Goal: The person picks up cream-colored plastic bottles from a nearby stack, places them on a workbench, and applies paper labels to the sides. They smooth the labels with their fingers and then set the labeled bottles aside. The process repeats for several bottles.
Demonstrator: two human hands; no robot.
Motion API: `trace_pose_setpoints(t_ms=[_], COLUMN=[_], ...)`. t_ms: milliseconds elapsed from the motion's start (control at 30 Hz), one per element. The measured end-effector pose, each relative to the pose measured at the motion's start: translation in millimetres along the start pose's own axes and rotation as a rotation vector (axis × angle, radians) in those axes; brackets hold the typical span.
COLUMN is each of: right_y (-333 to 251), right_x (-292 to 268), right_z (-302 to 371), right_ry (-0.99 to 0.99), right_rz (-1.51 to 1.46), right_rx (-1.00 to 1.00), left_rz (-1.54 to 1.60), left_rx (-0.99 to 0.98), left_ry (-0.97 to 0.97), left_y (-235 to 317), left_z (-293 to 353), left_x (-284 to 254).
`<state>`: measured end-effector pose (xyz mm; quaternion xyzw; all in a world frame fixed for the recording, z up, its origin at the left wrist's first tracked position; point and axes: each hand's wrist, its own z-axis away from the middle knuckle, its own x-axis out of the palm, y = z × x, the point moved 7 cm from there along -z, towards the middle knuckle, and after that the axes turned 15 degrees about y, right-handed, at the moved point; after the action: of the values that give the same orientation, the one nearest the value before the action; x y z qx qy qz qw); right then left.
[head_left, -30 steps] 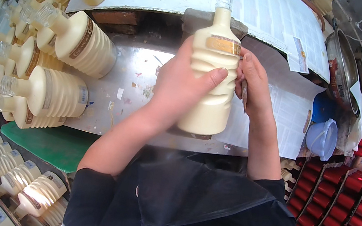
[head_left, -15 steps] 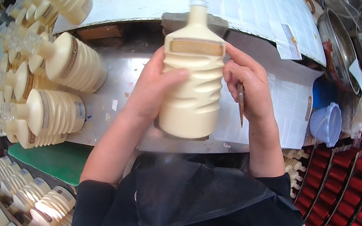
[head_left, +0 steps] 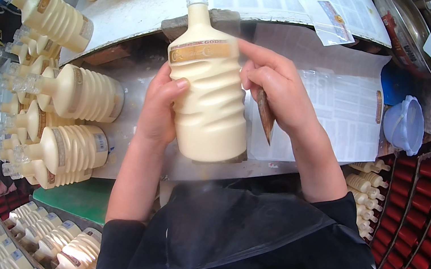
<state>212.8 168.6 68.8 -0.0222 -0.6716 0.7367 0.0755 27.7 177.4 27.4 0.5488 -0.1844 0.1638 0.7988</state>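
Observation:
A cream-coloured ribbed bottle with a clear uncapped neck and a gold band label is held up in front of me, tilted slightly left. My left hand grips its left side. My right hand touches the bottle's upper right by the gold label, and a thin brown stick-like tool lies in that hand, pointing down.
Several identical cream bottles lie on their sides on the metal table at left, more on the white shelf above. Label sheets lie right of the bottle, a blue bowl beyond. Red boxes stand at right.
The bottle has come closer to me and a bit left, tilting. My right hand moved from its side up to the gold label.

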Motion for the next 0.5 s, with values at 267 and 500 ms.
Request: trace_pose_setpoints(t_ms=[267, 500], right_y=[16.8, 10.3], right_x=[-1.9, 12.5], right_z=[-28.0, -34.3], right_ry=[0.134, -0.058], right_rz=[0.018, 0.139], right_rx=[0.075, 0.068], left_rz=[-0.288, -0.155], left_rx=[0.196, 0.09], left_ry=[0.061, 0.11], left_y=[11.2, 11.0], left_z=[4.3, -19.9], left_x=[8.6, 2.4])
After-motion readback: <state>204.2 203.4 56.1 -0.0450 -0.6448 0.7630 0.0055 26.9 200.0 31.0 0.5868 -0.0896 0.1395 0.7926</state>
